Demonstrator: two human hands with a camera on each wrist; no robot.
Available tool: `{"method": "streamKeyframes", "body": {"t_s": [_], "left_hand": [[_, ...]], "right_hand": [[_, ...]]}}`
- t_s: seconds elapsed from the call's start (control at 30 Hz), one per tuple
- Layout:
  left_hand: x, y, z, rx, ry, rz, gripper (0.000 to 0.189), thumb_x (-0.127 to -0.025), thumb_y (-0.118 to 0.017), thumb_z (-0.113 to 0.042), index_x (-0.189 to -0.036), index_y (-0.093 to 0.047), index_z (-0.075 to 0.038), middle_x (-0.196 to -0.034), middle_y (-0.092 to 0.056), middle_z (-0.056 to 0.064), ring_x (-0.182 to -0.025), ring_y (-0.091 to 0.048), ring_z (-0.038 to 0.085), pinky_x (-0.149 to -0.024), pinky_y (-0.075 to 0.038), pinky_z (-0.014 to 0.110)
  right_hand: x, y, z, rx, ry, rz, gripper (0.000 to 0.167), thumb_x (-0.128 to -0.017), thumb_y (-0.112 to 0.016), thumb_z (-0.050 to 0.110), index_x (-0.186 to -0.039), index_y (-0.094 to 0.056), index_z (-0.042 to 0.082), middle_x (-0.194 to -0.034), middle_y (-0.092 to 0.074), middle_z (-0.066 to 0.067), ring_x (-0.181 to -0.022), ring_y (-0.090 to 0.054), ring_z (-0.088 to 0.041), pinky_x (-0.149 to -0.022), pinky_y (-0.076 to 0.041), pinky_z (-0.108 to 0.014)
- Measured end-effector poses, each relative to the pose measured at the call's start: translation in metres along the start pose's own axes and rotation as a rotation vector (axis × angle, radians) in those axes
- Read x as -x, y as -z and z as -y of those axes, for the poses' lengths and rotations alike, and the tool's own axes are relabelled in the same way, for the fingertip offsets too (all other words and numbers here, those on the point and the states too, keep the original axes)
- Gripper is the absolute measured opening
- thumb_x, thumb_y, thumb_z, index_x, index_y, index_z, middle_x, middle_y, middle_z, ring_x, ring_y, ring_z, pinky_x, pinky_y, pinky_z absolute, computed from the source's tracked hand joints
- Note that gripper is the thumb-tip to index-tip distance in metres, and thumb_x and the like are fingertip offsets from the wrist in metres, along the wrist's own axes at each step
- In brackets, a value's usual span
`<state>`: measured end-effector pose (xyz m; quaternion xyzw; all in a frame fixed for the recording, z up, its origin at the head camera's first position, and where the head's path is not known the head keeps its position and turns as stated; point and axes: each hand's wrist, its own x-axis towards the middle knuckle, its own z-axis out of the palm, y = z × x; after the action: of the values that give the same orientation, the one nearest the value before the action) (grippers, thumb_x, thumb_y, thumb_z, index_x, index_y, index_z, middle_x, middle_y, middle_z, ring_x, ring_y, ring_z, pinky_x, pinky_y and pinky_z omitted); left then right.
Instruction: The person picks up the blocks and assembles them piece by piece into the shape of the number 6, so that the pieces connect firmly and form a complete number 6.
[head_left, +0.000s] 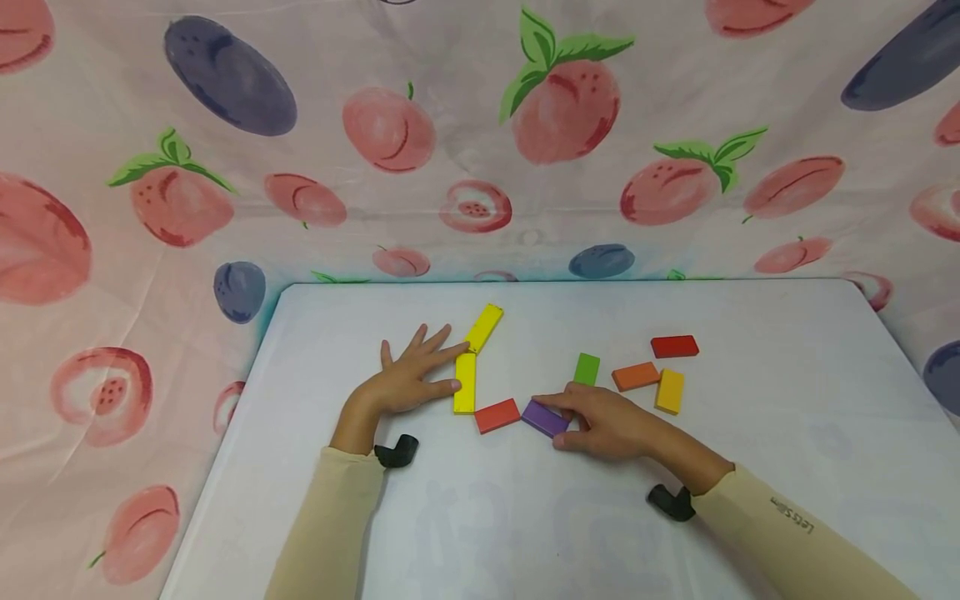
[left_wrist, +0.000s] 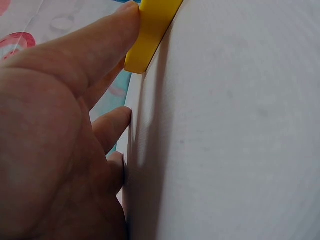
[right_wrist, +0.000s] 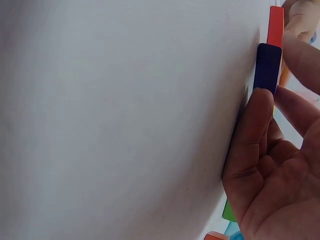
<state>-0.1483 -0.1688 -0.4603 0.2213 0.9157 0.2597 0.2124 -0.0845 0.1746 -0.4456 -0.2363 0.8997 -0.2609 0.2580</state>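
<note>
- Purple block point(head_left: 545, 419): on the surface point(head_left: 525, 517), just right of the left red block point(head_left: 497, 416); probably light, stiff, slightly slippery — best held by opposite edges
- Right hand point(head_left: 611, 421): pinches the purple block
- Left hand point(head_left: 405, 379): fingers spread wide; thumb touching the near yellow block point(head_left: 465, 383)

On the table point(head_left: 517, 533), four blocks point(head_left: 634, 377) lie right of four others point(head_left: 497, 416).
</note>
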Motion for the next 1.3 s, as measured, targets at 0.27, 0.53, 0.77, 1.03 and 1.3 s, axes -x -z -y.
{"method": "streamKeyframes", "body": {"t_s": [0.27, 0.53, 0.77, 1.03, 1.3], "left_hand": [[-0.0012, -0.0015, 0.0022, -0.005, -0.011, -0.009, 0.067, -0.097, -0.061, -0.056, -0.157, -0.036, -0.042, -0.174, -0.009, -0.005, -0.161, 0.009, 0.031, -0.111, 0.022, 0.075], [-0.0011, -0.0009, 0.0031, -0.005, -0.009, -0.001, 0.067, -0.097, -0.06, -0.056, -0.158, -0.035, -0.042, -0.174, -0.008, -0.006, -0.161, 0.01, 0.03, -0.111, 0.023, 0.075], [-0.0016, -0.0016, 0.0036, -0.013, -0.005, 0.0, 0.067, -0.097, -0.06, -0.058, -0.158, -0.034, -0.044, -0.174, -0.008, -0.006, -0.161, 0.01, 0.029, -0.111, 0.023, 0.075], [-0.0013, -0.0014, 0.0034, -0.008, -0.007, 0.002, 0.067, -0.097, -0.06, -0.056, -0.158, -0.035, -0.043, -0.174, -0.008, -0.006, -0.161, 0.01, 0.03, -0.111, 0.023, 0.075], [-0.0005, 0.0002, 0.0015, 0.004, -0.007, 0.007, 0.066, -0.097, -0.06, -0.056, -0.158, -0.035, -0.043, -0.174, -0.008, -0.006, -0.161, 0.011, 0.03, -0.11, 0.024, 0.075]], "right_hand": [[-0.0008, -0.0011, -0.0004, 0.014, -0.001, -0.008, 0.062, -0.092, -0.076, 0.034, -0.15, -0.054, 0.031, -0.096, -0.056, 0.008, -0.083, -0.051, -0.009, -0.067, -0.047, -0.022], [-0.0014, 0.0005, -0.0003, 0.011, -0.002, -0.004, 0.062, -0.092, -0.076, 0.034, -0.15, -0.053, 0.031, -0.096, -0.056, 0.007, -0.083, -0.052, -0.01, -0.067, -0.047, -0.023], [-0.0011, 0.0003, -0.002, 0.016, 0.014, -0.003, 0.061, -0.093, -0.075, 0.033, -0.149, -0.054, 0.03, -0.095, -0.056, 0.007, -0.083, -0.052, -0.01, -0.067, -0.047, -0.022], [-0.0011, 0.0007, -0.001, 0.022, 0.006, 0.0, 0.061, -0.092, -0.075, 0.033, -0.149, -0.054, 0.031, -0.097, -0.056, 0.007, -0.083, -0.051, -0.01, -0.067, -0.046, -0.022], [-0.0003, 0.0018, 0.0006, 0.016, 0.008, -0.004, 0.06, -0.092, -0.076, 0.032, -0.148, -0.055, 0.029, -0.097, -0.056, 0.007, -0.082, -0.051, -0.009, -0.066, -0.046, -0.022]]}}
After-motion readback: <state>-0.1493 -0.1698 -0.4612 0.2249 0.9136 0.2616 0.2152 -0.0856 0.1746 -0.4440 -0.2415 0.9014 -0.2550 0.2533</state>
